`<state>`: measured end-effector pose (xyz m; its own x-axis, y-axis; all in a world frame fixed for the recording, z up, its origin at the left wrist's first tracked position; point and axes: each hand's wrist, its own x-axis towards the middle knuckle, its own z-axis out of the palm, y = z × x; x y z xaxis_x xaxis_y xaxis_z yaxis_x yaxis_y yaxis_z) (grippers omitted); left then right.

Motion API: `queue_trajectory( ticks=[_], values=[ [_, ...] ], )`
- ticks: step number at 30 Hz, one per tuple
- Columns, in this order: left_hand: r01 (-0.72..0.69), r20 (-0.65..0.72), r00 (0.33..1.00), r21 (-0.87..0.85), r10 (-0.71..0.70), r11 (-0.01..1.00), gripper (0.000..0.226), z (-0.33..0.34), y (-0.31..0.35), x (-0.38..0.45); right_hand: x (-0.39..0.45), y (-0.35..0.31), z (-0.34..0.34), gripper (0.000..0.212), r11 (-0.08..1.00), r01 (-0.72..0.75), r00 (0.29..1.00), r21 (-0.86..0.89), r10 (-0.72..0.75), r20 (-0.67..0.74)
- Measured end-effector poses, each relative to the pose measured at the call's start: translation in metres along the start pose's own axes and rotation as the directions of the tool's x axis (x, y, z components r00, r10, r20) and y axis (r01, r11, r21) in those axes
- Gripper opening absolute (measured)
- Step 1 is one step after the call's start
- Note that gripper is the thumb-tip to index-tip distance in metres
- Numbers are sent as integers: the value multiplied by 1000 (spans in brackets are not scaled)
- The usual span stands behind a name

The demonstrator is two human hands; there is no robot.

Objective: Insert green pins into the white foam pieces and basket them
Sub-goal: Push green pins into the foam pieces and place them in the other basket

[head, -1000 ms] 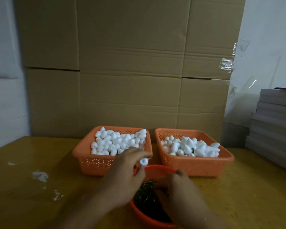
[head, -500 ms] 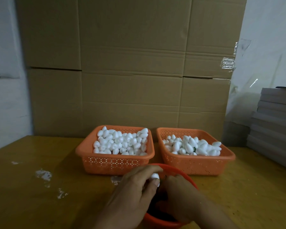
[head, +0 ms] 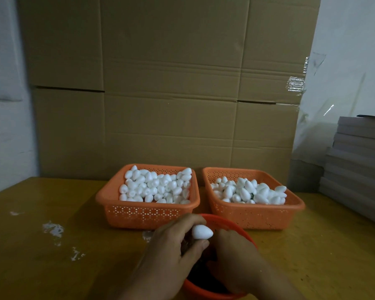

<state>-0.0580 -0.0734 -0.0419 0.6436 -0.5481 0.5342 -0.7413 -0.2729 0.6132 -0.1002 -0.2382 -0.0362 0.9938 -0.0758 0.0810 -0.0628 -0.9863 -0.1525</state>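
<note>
— Where's the foam piece just now?

— The white egg-shaped foam piece (head: 202, 232) sits pinched in the left hand (head: 171, 254), thumb under it and fingers (head: 191, 219) curled over the top, its narrow end pointing right. It's held just above the round orange bowl (head: 236, 229).

— And the other hand?

— The right hand (head: 232, 256) is down inside that bowl, just beside the foam piece, knuckles up. Its fingertips are hidden in the dark contents, so I cannot tell whether they're pinching anything.

— Can you see the pins?

— Only a dark mass in the bowl; both hands cover most of it.

— What's behind?

— Two orange perforated baskets side by side on the yellow surface (head: 52, 267). The left basket (head: 147, 215) is heaped with white foam pieces (head: 156, 187); the right basket (head: 256, 217) holds a lower pile of foam pieces (head: 249, 191), with specks of green among them. The bowl stands just in front of the gap between them.

— Anything else?

— White scraps (head: 52, 228) on the surface to the left, big cardboard boxes (head: 171, 94) behind, and a stack of grey boards (head: 359, 161) to the right.
</note>
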Motion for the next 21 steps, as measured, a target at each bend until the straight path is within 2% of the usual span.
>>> queue_trajectory(
  ticks=[4,8,10,12,14,17,19,21],
  values=[
    [-13,-39,999,-27,11,1000,16,0,-2,2,-3,-2,-5,22,1000,30,999,0,-30,12],
    [42,-36,998,-106,-46,994,36,0,-8,3,-4,-6,-10,21,998,69,998,-10,-69,5],
    [63,-18,998,-164,-67,984,40,0,-10,3,-5,-5,-9,21,996,89,995,-20,-90,-43],
    [111,-16,993,-281,-121,953,34,-1,-9,3,-6,-5,-11,23,995,84,991,44,-79,-112],
    [195,-17,974,-441,-225,876,23,-1,-7,6,-8,-6,-12,25,987,70,981,147,-42,-189],
    [308,55,922,-701,-383,643,19,-3,-5,11,-10,-7,-13,26,953,94,936,289,14,-352],
    [350,103,888,-783,-448,514,26,-7,-5,12,-11,-8,-12,24,925,134,897,356,40,-440],
    [372,133,865,-817,-483,441,31,-9,-5,13,-12,-8,-11,20,875,180,871,450,71,-486]
  ],
)
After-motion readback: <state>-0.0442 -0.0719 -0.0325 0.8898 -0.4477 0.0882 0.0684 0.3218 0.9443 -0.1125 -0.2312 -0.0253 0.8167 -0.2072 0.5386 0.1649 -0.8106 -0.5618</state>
